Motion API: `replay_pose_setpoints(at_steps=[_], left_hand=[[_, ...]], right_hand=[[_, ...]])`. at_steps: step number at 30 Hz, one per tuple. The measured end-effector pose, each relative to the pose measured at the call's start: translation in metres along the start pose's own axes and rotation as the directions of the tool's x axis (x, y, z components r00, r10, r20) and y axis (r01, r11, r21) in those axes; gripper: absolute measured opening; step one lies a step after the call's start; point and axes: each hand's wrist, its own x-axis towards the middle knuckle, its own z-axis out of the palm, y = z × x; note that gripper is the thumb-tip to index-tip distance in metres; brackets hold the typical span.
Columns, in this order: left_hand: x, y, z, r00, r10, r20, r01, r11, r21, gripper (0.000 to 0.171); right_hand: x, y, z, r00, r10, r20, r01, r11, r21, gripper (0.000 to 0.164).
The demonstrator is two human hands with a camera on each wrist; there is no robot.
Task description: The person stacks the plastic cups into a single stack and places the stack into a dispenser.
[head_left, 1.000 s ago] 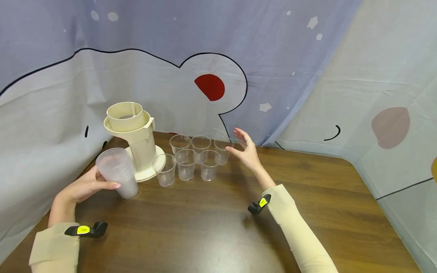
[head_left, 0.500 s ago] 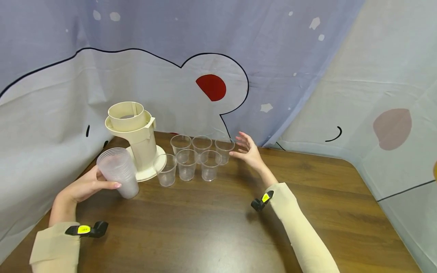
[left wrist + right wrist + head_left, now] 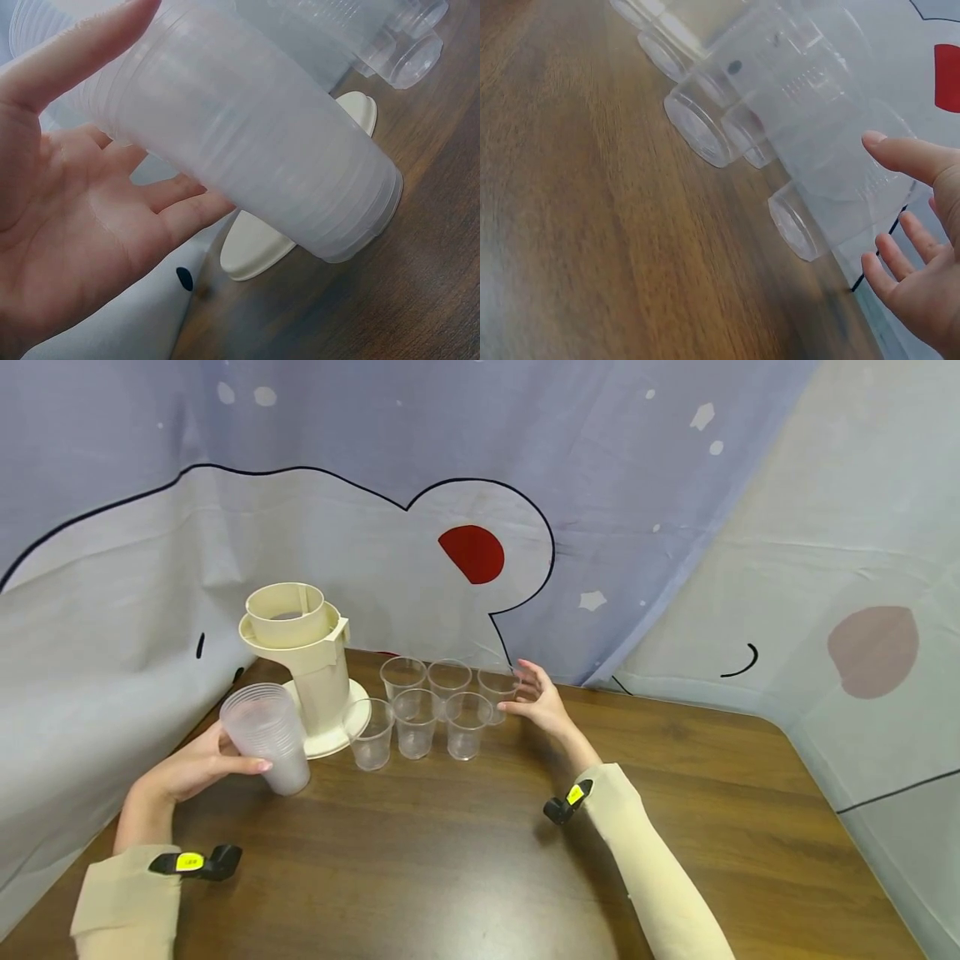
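Note:
In the head view my left hand (image 3: 198, 766) grips a nested stack of translucent plastic cups (image 3: 272, 739), tilted, with its base just above or on the table; I cannot tell which. The left wrist view shows the thumb over the near side of the stack (image 3: 247, 135), with the fingers behind it. My right hand (image 3: 546, 706) is beside the rear right clear plastic cup (image 3: 495, 697), thumb and fingers spread on either side of it. In the right wrist view the fingers look slightly apart from that cup (image 3: 840, 206).
Several clear cups stand upright in two rows, among them a front left cup (image 3: 371, 745). Left of them stands a cream plastic holder (image 3: 318, 693) with a round base. A printed curtain (image 3: 360, 552) hangs behind the wooden table (image 3: 420, 860).
My right hand drew slightly away from the rear right cup, then came back closer and a little lower. My left hand still holds the stack. The head view has shifted slightly.

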Motion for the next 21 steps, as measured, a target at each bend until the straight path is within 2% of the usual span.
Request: replay_pose_setpoints(at_steps=[6,13,21], left_hand=[[0.001,0.0,0.0,1.0,0.002,0.008,-0.001,1.0,-0.022,0.068],[0.0,0.001,0.0,1.0,-0.025,-0.007,0.026,1.0,0.017,0.07],[0.0,0.001,0.0,1.0,-0.006,0.003,0.006,1.0,-0.012,0.068]], right_hand=[[0.002,0.001,0.006,1.0,0.026,0.004,-0.026,0.999,0.025,0.086],[0.004,0.0,0.013,0.998,0.057,-0.016,-0.056,0.998,0.026,0.082],[0.005,0.0,0.016,0.998,0.052,-0.017,-0.052,0.998,0.038,0.076]])
